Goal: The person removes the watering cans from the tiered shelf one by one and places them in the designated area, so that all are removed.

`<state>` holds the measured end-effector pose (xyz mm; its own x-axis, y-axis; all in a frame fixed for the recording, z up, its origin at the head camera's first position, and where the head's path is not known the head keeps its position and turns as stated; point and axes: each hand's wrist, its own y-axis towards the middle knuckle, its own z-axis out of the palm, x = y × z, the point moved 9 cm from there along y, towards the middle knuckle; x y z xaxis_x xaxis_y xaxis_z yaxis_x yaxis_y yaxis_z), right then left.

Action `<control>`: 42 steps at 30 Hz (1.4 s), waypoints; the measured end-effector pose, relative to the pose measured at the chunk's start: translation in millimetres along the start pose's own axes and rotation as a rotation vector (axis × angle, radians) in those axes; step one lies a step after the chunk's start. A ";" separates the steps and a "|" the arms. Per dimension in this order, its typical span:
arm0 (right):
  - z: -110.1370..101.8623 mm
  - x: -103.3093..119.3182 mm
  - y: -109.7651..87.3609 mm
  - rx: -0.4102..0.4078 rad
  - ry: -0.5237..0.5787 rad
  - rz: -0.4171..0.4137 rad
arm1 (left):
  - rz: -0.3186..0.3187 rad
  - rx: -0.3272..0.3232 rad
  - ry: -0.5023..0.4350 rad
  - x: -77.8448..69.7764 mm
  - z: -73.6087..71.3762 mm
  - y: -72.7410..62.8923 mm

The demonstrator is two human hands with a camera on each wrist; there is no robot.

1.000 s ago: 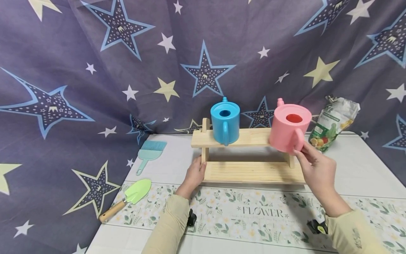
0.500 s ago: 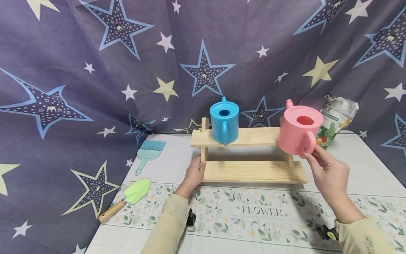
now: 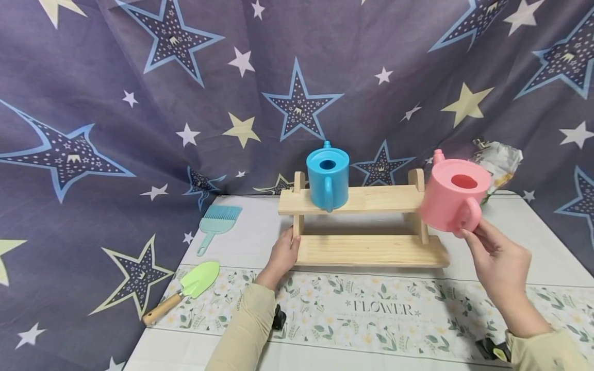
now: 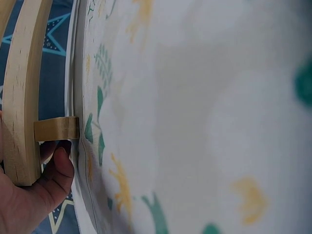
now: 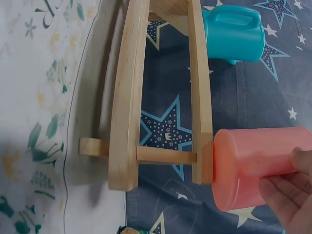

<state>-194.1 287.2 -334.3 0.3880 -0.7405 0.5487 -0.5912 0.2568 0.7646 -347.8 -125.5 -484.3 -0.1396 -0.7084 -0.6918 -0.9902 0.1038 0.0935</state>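
Apparently the pink can (image 3: 447,201) is being positioned: right hand (image 3: 503,265) pinches it, left hand (image 3: 282,255) grips the rack (image 3: 371,251) at its right; next likely calls for a level hold

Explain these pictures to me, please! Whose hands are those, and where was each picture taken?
There is no robot: these are a person's own two hands. One view looks down from the person's head, the other two from the wrists. The left hand grips one end of a wooden shelf; a blue watering can stands on top. The right hand holds a pink watering can by its handle, and a bag peeks out behind it. A brush and a trowel lie on the table.
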 end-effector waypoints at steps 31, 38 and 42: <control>-31.7 -18.4 -10.9 -0.033 -0.051 0.110 | -0.035 0.024 -0.041 5.3 1.4 -0.3; -39.5 -24.1 -17.0 -0.035 -0.054 0.123 | -0.051 0.036 -0.043 2.9 0.6 -0.5; -42.3 -26.3 -19.3 -0.035 -0.064 0.131 | -0.048 0.036 -0.037 1.9 0.0 -0.4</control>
<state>-163.0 328.0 -349.2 0.2630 -0.7370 0.6226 -0.6084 0.3742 0.6999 -347.7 -126.9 -485.7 -0.0910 -0.6869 -0.7210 -0.9948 0.0957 0.0344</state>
